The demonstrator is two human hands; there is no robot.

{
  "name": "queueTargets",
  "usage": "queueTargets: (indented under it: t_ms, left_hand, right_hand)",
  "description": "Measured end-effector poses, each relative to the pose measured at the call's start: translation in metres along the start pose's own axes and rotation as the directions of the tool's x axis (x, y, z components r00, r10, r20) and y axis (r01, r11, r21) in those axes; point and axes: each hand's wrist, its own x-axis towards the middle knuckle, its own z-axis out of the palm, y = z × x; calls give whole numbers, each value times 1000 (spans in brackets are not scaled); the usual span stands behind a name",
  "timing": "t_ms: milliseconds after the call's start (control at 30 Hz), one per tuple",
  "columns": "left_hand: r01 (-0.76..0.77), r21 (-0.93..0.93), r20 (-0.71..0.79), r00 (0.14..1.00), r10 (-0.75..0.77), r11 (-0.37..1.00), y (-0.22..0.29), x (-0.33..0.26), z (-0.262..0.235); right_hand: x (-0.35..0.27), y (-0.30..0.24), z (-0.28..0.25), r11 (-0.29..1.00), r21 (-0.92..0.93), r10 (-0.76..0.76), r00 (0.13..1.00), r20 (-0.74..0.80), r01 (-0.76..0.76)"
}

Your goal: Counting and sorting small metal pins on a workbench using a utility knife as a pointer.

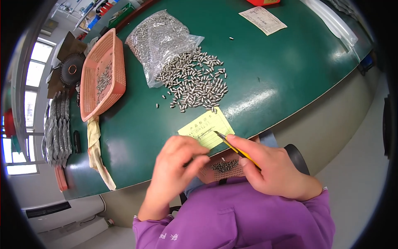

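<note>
at the near table (pixel 273 70) edge, right hand (pixel 271 168) gripping a yellow knife (pixel 236 148) angled up-left toward left hand (pixel 176 166), fingers pinched on something small, unclear, above the small basket (pixel 224 168).

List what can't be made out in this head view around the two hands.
- Left hand: fingers curl inward; whatever they pinch is hidden by the hand itself.
- Small tray of metal parts on the lap: mostly covered by both hands.
- Yellow tool in the right hand: rear end hidden in the palm; tip too small to identify.
- Yellow card: near corner covered by the hands.
</note>
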Motion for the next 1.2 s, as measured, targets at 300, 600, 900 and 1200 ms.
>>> queueTargets:
  t_ms: [300, 600, 900, 1200]
  left_hand:
    - [33, 481, -153, 987, 46, 876, -97, 44, -64]
    - [126, 385, -134, 988, -79, 914, -81, 43, -58]
    - [-4, 332, -84, 996, 34, 943, -30, 21, -29]
    - [-31, 297, -28, 999, 42, 954, -10, 15, 4]
  right_hand:
    - [-7, 7, -2, 999, 31, -38, 999, -11, 39]
    - [-6, 13, 1, 1000, 14, -20, 1000, 23, 19]
    - [-3, 13, 8, 1000, -9, -26, 999, 34, 27]
    - [6, 4, 12, 991, -118, -44, 990, 130, 60]
